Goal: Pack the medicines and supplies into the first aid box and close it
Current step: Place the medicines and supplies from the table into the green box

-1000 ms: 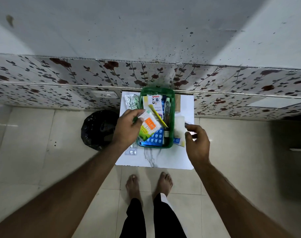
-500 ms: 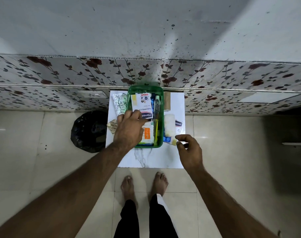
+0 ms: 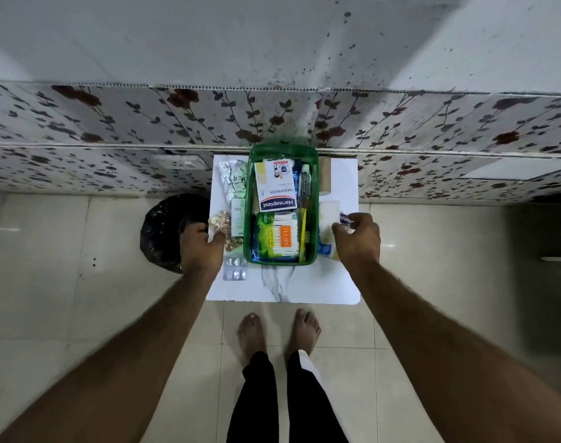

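Observation:
The open green first aid box (image 3: 249,199) stands on a small white table (image 3: 282,289). Inside lie a Hansaplast pack (image 3: 276,190), an orange cotton bud pack (image 3: 280,236) and a tube (image 3: 305,187). My left hand (image 3: 199,247) is left of the box, its fingers closed on a gold blister strip (image 3: 221,222). My right hand (image 3: 357,239) is right of the box, pinching a small Hansaplast packet (image 3: 345,219) beside a white roll (image 3: 327,219). A silver blister strip (image 3: 235,272), a small box (image 3: 237,219) and a foil strip (image 3: 232,177) lie left of the box.
A black bin bag (image 3: 164,235) sits on the tiled floor left of the table. A floral-papered wall (image 3: 112,129) rises right behind the table. My bare feet (image 3: 279,330) stand at the table's front edge. A brown roll (image 3: 324,177) lies behind the right side.
My left hand has left the inside of the box and moved left onto the gold blister strip. The orange pack now lies flat in the box. My right hand shifted slightly further from me.

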